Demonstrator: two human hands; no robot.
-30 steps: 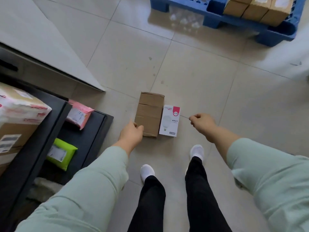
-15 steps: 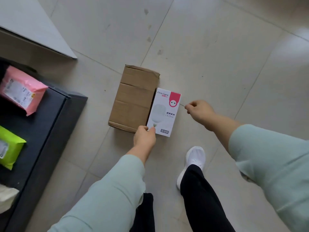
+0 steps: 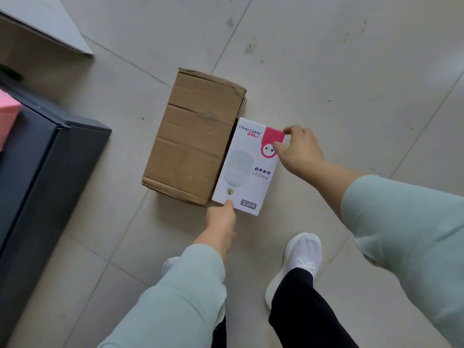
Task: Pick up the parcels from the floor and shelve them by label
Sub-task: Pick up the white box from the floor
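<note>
A white LED bulb box (image 3: 247, 169) with a pink corner lies on the tiled floor, tight against the right side of a brown cardboard box (image 3: 194, 136). My left hand (image 3: 222, 218) touches the bulb box's near edge with its fingertips. My right hand (image 3: 298, 149) pinches the box's far right corner, thumb on the top face and fingers at the edge. Both parcels rest flat on the floor.
A dark low shelf (image 3: 45, 177) stands at the left, with a pink parcel (image 3: 7, 119) on it at the frame's edge. A grey panel (image 3: 47, 23) lies at the top left. My white shoes (image 3: 298, 259) stand just behind the parcels.
The view has come closer to the floor. My right hand moved left onto the bulb box's far corner. My left hand stays at the box's near edge.
</note>
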